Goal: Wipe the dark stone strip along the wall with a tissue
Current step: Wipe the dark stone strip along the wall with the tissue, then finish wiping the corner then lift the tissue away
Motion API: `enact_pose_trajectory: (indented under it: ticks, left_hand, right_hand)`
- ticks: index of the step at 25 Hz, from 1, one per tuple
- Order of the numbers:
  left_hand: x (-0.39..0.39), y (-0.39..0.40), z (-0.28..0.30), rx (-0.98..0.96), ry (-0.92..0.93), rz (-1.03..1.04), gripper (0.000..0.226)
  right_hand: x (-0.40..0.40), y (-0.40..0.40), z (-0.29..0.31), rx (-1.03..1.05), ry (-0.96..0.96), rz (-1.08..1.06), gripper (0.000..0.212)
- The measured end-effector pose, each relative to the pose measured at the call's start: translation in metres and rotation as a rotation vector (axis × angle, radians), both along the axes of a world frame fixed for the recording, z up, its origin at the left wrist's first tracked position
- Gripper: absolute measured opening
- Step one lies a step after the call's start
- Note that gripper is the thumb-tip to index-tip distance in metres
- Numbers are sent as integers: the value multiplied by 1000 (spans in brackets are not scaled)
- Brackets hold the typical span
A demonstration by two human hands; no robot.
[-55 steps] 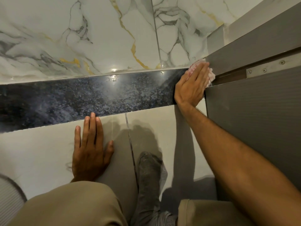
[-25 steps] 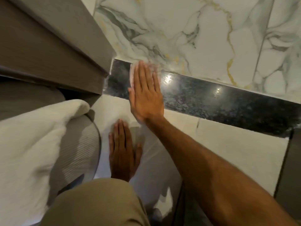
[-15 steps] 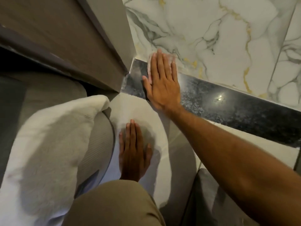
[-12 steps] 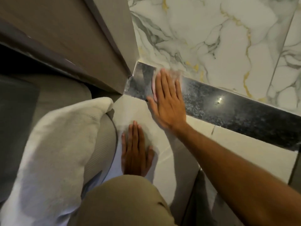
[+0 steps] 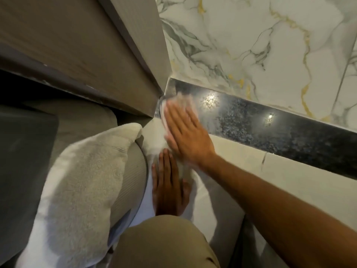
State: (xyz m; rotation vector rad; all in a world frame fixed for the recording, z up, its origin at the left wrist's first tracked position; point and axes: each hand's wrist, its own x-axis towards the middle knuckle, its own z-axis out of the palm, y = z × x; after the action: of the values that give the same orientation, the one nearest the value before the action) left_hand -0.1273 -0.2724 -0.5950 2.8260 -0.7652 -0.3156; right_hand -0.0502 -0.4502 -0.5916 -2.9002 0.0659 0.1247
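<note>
**tilefan:** Where the dark stone strip (image 5: 270, 130) runs into the grey wooden panel (image 5: 81, 55), that's the corner the right hand (image 5: 185, 136) is at, yeah?

**mopguy:** Yep. It's lying flat with the fingers stretched out and close together, pressing a pale tissue (image 5: 181, 101) onto the strip's left end. It's motion-blurred, so you only catch the tissue poking out past the fingertips and along the hand's left side.

**tilefan:** And the left hand (image 5: 168, 184)?

**mopguy:** Palm down on the light floor tile (image 5: 289, 182), fingers straight and together, thumb out to the side, nothing in it. It sits just below the right hand, nearly touching the wrist.

**tilefan:** The strip itself?

**mopguy:** Between the floor tile and the white marble wall tile (image 5: 251, 45) with gold veins, glossy, two light reflections on it. A white towel (image 5: 83, 180) lies left of the hands, and a khaki-covered knee (image 5: 160, 242) shows at the bottom edge.
</note>
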Motion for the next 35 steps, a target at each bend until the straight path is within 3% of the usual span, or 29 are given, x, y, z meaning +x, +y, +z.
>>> enact_pose_trajectory:
  ticks: [3, 5, 8, 9, 13, 15, 18, 21, 24, 26, 32, 35]
  left_hand:
    - [0, -3, 7, -21, 44, 20, 75]
    - [2, -3, 6, -5, 65, 28, 75]
    - [2, -1, 1, 25, 33, 0, 74]
    - [1, -1, 0, 25, 23, -6, 74]
    - [1, 0, 0, 67, -20, -42, 75]
    - [5, -3, 4, 149, -2, -88, 77]
    - [18, -6, 26, 287, 82, -143, 79]
    - [23, -21, 91, 397, 209, -212, 80]
    - [25, -49, 188, 427, 311, -259, 79]
    - [24, -65, 260, 444, 376, -263, 78]
    - [4, -60, 481, 364, 443, -263, 76]
    - [-3, -22, 544, 323, 447, -236, 75]
  right_hand:
    - [-52, -49, -2, -29, 1, 320, 70]
    - [-24, -80, -2, -63, -18, 165, 70]
    - [34, -65, 6, -28, 16, -303, 73]
    - [35, -49, 6, 10, 44, -317, 74]
    - [-58, -11, 16, 204, 18, -44, 65]
    - [-96, -15, 27, 328, 4, -159, 64]
    - [-108, -21, 56, 495, 134, -306, 59]
    - [-88, -38, 114, 606, 489, -435, 64]
    - [-75, -56, 198, 689, 884, -551, 48]
    - [-80, -61, 266, 706, 916, -542, 46]
    - [-117, -36, 482, 691, 851, -548, 70]
    - [-121, -6, 550, 734, 845, -562, 47]
